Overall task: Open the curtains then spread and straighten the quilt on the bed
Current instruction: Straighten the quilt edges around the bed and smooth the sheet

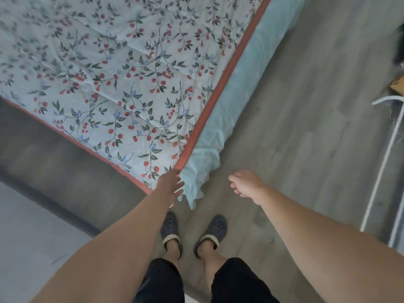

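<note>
Quilt [122, 79] fills the upper left and centre of the frame, floral print with a red border [218, 92] running diagonally from top centre down to the corner at centre frame. It looks mostly flat on the bed; faint creases across the middle, upper part blurred. Pale blue sheet [238, 88] hangs along the right edge, bunched and drooping below the corner.

Left hand [171, 185] is at the quilt corner, centre frame, fingers fairly straight and touching the border where it meets the sheet. Can't tell if the thumb is pinching the edge underneath; it reads as touching, not gripping. Right hand [246, 185] is just right of centre, over the floor [306, 106], well clear of the bedding, fingers loosely curled, holding nothing.

Curtains not in view, so can't confirm that part. My read: the step in hand is squaring off this corner.

How to do it well:
- Take a real pinch on the border at the corner, not just fingertip contact.
- Bring the right hand onto the border further up the right edge, so tension runs along the edge instead of from one point.
- Pull out and slightly down, short and even; a hard tug would likely drag the far side off line.
- Keep the border parallel to the bed edge.
- Avoid catching the bunched sheet with the quilt.
- Then smooth the middle creases toward the edges with a flat palm.

Person's slippers [194, 234] are close to the corner, lower centre.
</note>
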A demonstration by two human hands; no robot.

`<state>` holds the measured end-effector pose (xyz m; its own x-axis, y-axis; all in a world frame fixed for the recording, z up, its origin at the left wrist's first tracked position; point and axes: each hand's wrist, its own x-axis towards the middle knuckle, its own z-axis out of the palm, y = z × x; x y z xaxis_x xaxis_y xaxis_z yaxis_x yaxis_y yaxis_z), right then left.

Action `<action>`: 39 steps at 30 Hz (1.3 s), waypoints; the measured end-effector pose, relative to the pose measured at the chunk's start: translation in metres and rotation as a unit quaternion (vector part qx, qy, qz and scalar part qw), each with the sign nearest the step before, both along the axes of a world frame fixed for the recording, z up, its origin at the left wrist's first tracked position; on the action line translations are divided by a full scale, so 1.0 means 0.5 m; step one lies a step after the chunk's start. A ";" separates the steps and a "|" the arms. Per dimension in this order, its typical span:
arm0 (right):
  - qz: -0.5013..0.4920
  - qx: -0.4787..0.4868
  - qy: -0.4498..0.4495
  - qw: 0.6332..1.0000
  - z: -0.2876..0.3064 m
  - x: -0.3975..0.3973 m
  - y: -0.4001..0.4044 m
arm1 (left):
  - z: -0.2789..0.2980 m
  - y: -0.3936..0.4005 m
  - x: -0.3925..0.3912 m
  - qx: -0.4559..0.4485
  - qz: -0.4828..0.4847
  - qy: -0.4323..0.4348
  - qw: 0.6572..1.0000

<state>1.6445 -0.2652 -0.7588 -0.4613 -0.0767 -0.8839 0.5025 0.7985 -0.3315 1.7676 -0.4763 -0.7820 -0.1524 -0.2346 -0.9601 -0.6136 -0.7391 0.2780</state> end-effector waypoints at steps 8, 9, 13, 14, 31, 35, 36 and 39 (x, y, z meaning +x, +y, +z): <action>-0.028 -0.061 0.051 0.996 0.127 -0.086 0.003 | 0.131 0.062 -0.076 -0.039 -0.018 0.036 0.998; -0.022 -0.065 0.049 0.996 0.119 -0.082 -0.005 | 0.124 0.062 -0.066 -0.040 -0.008 0.031 0.999; 0.001 -0.062 0.029 0.998 0.057 -0.057 -0.043 | 0.061 0.053 -0.003 -0.024 0.013 0.008 1.000; 0.009 -0.057 0.020 0.998 0.035 -0.050 -0.055 | 0.035 0.049 0.018 -0.017 0.027 -0.009 0.999; 0.004 -0.054 -0.047 0.997 -0.299 -0.041 -0.258 | -0.291 0.011 0.127 0.143 0.335 -0.010 0.931; -0.070 -0.104 -0.071 0.990 -0.337 -0.070 -0.307 | -0.326 -0.002 0.094 0.120 0.394 -0.015 0.911; -0.088 -0.106 -0.085 0.987 -0.345 -0.078 -0.317 | -0.334 -0.003 0.088 0.105 0.423 -0.024 0.900; -0.114 -0.100 -0.101 0.983 -0.363 -0.099 -0.328 | -0.352 0.004 0.078 0.071 0.500 -0.040 0.862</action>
